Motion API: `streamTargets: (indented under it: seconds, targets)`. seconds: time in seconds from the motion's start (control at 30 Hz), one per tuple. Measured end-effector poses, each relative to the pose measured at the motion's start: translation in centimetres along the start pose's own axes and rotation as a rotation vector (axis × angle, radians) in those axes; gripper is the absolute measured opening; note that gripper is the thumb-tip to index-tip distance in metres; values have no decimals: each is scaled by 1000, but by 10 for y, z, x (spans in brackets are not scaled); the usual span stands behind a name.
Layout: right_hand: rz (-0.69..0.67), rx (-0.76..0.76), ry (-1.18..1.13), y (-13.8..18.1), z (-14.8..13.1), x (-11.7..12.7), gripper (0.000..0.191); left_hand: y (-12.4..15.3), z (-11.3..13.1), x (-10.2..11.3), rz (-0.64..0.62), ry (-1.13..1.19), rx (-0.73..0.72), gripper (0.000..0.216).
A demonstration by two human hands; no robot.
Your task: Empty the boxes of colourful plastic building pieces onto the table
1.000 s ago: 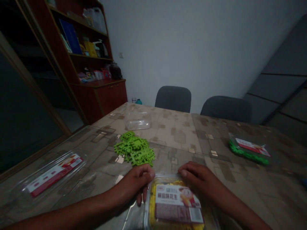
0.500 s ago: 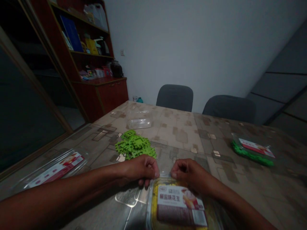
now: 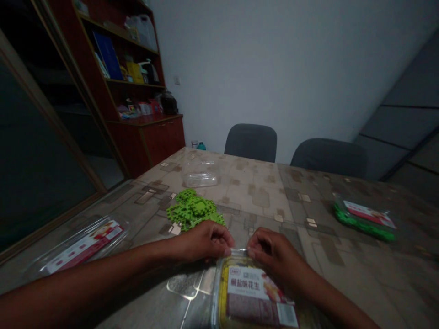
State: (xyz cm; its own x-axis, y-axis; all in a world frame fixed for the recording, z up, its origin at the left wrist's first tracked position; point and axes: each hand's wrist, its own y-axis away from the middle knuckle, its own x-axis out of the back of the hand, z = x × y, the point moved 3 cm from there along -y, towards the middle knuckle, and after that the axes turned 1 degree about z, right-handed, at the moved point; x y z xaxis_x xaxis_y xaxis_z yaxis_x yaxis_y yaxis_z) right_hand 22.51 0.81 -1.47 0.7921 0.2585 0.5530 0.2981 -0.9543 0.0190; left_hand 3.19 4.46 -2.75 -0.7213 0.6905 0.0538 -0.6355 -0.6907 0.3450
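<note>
Our left hand (image 3: 211,240) is curled almost closed, thumb and fingers nipping the far rim of the box (image 3: 255,294); our right hand (image 3: 276,249) mirrors it just beside, fingers bent in and tips pinched on the same rim. How firmly either presses, we cannot tell.

The box sits right in front of us on the table (image 3: 257,196), its near end out of view. We judge it light, its thin plastic springy rather than stiff, a bit slippery, and apt to crease or crack if forced. The rim gives the best hold, with the side walls good for steadying.

It is clear and squarish with rounded corners, showing yellow contents under a white and maroon label (image 3: 245,285) with a food picture.

Beyond our left hand lies a heap of green pieces (image 3: 194,208), and behind that a clear tray (image 3: 201,178). A labelled clear pack (image 3: 84,246) lies left, partly behind our forearm; a green-filled pack (image 3: 365,221) lies well off right. Two chairs (image 3: 251,141) (image 3: 329,155) stand beyond.
</note>
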Motion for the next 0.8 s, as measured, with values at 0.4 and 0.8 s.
streamTargets:
  seconds: [0.4,0.8]
  targets:
    - [-139,-109,-228,-2,4,-3,8,-8,-3,-3,-175,182,31,30]
    - [-249,-108,-258,-3,4,-8,1,-4,-9,-11,-181,200,169,29]
